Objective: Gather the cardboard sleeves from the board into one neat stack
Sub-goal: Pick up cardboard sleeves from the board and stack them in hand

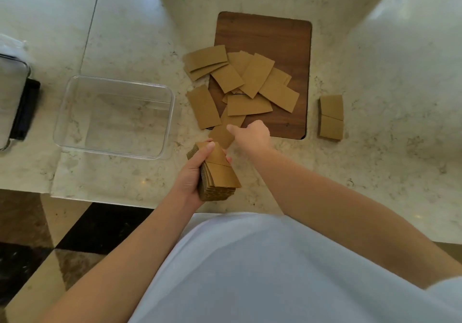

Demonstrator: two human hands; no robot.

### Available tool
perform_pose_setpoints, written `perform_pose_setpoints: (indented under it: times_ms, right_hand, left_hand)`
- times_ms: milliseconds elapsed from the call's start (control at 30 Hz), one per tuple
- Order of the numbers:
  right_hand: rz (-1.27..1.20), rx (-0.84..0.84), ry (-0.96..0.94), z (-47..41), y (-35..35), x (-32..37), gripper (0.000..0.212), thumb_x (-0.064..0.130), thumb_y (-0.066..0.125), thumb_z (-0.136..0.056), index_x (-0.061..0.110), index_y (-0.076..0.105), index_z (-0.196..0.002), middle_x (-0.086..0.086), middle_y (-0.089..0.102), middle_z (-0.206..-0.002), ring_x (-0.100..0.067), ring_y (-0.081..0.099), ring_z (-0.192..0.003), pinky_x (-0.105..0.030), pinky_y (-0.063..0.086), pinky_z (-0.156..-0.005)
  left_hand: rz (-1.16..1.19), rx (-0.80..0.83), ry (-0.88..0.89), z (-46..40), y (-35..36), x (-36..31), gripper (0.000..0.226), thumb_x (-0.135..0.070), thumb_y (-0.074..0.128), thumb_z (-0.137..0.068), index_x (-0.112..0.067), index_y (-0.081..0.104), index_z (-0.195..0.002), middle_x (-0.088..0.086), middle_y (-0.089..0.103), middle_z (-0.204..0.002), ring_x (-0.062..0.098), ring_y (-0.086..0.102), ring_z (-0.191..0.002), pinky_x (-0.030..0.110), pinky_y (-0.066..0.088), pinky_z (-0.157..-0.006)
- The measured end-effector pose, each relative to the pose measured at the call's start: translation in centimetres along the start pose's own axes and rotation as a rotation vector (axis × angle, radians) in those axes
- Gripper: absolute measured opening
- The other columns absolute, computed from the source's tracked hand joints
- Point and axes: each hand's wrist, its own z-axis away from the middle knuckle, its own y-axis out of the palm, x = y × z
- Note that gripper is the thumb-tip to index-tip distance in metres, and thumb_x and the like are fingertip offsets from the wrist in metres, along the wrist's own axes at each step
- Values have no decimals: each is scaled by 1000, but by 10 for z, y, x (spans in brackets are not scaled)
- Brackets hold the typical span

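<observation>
**Sleeves in hand, more on the board**

My left hand [193, 172] grips a stack of sleeves [218, 172] just before the wooden board [282, 40]. My right hand [252, 135] pinches one sleeve [221, 135] at the board's near corner. Loose sleeves [250, 82] sprawl across the board; a clear tub [113, 117] sits to its left.

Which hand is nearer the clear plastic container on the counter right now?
Left. The left hand, gripping the stack of brown cardboard sleeves, sits just beside the clear plastic container; the right hand reaches farther away, toward the wooden board.
</observation>
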Motion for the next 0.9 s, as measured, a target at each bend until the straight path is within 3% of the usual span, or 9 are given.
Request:
perform_pose_setpoints:
  times_ms: [67, 133, 267, 333, 400, 500, 600, 733, 900]
  right_hand:
    - [-26, -90, 42, -4, 14, 8, 73, 51, 74, -85, 4, 46, -134, -12, 50, -130, -33, 55, -117, -48, 52, -95]
    - [31, -157, 53, -4, 25, 14, 76, 49, 74, -86, 4, 41, -138, -13, 44, -139, -34, 46, -129, -50, 45, -103]
    - [113, -233, 105, -1, 39, 19, 72, 46, 75, -87, 6, 41, -136, -12, 45, -141, -33, 41, -134, -48, 41, -105]
    - [100, -253, 131, -1, 42, 22, 70, 44, 76, -86, 7, 43, -135, -12, 47, -141, -32, 42, -134, -49, 43, -105]
    - [8, -233, 143, -1, 41, 23, 64, 38, 77, -86, 8, 44, -131, -11, 53, -134, -31, 51, -123, -48, 48, -98]
    - [-247, -149, 187, 0, 33, 22, 46, 26, 76, -84, 13, 46, -117, -8, 59, -110, -19, 55, -83, -37, 49, -67]
    - [-426, -15, 311, 3, 19, 16, 34, 22, 77, -85, 10, 56, -109, -8, 64, -100, -23, 61, -86, -41, 57, -73]
    - [-456, 105, 366, 14, -5, -1, 15, 23, 69, -97, 13, 58, -94, -3, 61, -91, -17, 57, -78, -26, 40, -56]
    - [-571, 46, 149, 45, -36, -27, 5, 23, 67, -98, 26, 71, -98, 15, 68, -85, -4, 61, -76, -18, 42, -61]
  left_hand:
    - [-16, -23, -1, 0, -3, -5, 36, -25, 86, -78, -20, 74, -111, 15, 74, -102, 30, 74, -88, 43, 62, -77]
    - [-36, -42, 2, -1, -8, -12, 28, -24, 89, -75, -22, 79, -101, 15, 75, -100, 30, 75, -88, 43, 62, -75]
    - [-83, -47, -8, 0, -17, -25, 35, -24, 92, -69, -23, 79, -102, 16, 76, -101, 31, 76, -89, 45, 62, -75]
    - [-96, -50, -8, 0, -19, -31, 48, -23, 90, -72, -21, 71, -115, 17, 75, -103, 32, 75, -90, 46, 63, -76]
    - [-102, -48, -13, -1, -20, -34, 53, -23, 89, -73, -21, 66, -120, 17, 74, -103, 32, 75, -90, 46, 63, -76]
    - [-96, -27, -46, 0, -20, -35, 45, -24, 89, -74, -19, 71, -114, 17, 74, -104, 32, 76, -89, 46, 64, -77]
    - [-126, 6, -68, 0, -19, -29, 22, -27, 87, -77, -18, 82, -97, 17, 73, -106, 30, 74, -90, 45, 63, -80]
    - [-92, 16, -81, 0, -14, -20, 37, -25, 83, -82, -16, 67, -115, 18, 72, -103, 31, 73, -88, 45, 61, -82]
    - [-151, 15, -84, 2, -10, -11, 18, -31, 83, -82, -15, 83, -90, 16, 77, -96, 27, 76, -84, 41, 64, -74]
